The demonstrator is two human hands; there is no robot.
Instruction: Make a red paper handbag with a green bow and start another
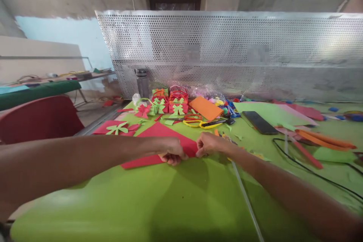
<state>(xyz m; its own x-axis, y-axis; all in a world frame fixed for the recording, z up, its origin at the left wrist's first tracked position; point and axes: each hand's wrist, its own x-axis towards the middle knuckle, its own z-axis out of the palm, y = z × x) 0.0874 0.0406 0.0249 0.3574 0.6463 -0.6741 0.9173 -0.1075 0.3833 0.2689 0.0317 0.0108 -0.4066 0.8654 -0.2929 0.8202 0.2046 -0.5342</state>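
A sheet of red paper (pixel 161 132) lies on the green table under both my hands. My left hand (pixel 172 150) is closed at its near edge, the fingers curled and pressed against the paper. At the right corner of the sheet, my right hand (pixel 208 144) pinches the edge between thumb and fingers. Just beyond the sheet lie yellow-handled scissors (pixel 195 124). To the left rests a red paper piece with a light green paper bow (pixel 117 128). Small red and green paper gift bags (pixel 178 102) with bows stand behind.
An orange paper piece (pixel 206 107), a black phone (pixel 259 122) and light green sheets (pixel 272 112) lie farther back. A black cable (pixel 306 174) and orange strips (pixel 326 140) are at right. A grey bottle (pixel 141 83) stands before the perforated metal panel (pixel 227 38). A red chair (pixel 42 119) is at left.
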